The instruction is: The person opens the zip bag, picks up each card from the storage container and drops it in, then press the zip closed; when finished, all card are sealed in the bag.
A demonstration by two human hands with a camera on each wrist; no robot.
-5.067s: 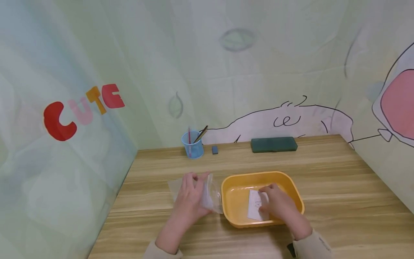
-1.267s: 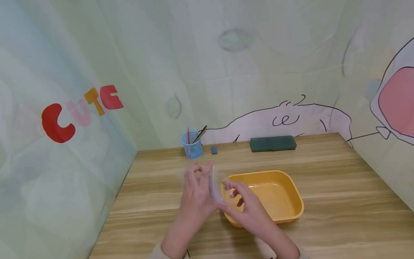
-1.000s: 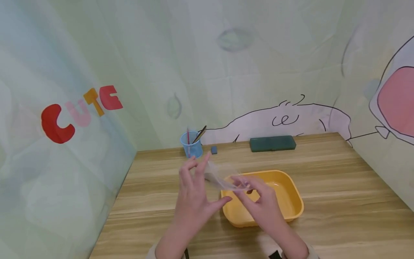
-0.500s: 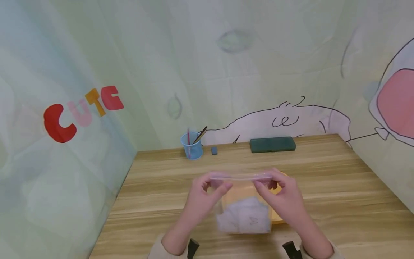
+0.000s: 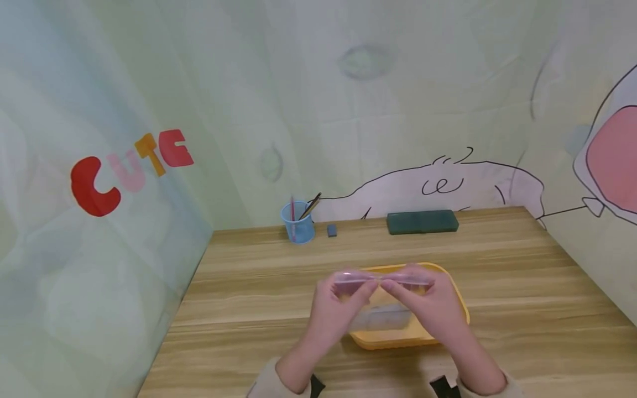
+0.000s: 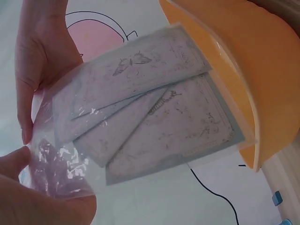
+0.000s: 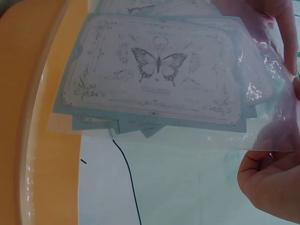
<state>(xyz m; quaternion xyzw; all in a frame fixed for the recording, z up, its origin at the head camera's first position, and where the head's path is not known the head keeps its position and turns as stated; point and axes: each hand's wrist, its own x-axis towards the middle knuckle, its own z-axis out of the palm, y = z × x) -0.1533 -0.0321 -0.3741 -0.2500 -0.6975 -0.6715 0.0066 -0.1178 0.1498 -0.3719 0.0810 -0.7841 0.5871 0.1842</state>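
Note:
A clear plastic zip bag (image 5: 383,319) hangs over the yellow tray, its top edge running level between my two hands. My left hand (image 5: 328,309) pinches that top edge on one side, and my right hand (image 5: 439,304) pinches it on the other. Both thumbs meet near the middle of the edge. Inside the bag lie several pale cards (image 6: 171,126), overlapping at angles. A butterfly card (image 7: 157,70) with a blue-grey border shows in the right wrist view. The bag's body and my hands hide part of the tray.
The yellow tray (image 5: 398,344) stands on the wooden table (image 5: 239,298) right below the bag. Farther back are a blue cup (image 5: 300,229) holding pencils, a small blue eraser (image 5: 332,230) and a dark green case (image 5: 422,222).
Earlier my right hand took a card from the tray while my left held the bag beside it. The bag has since turned level, and my hands have drawn together along its top edge.

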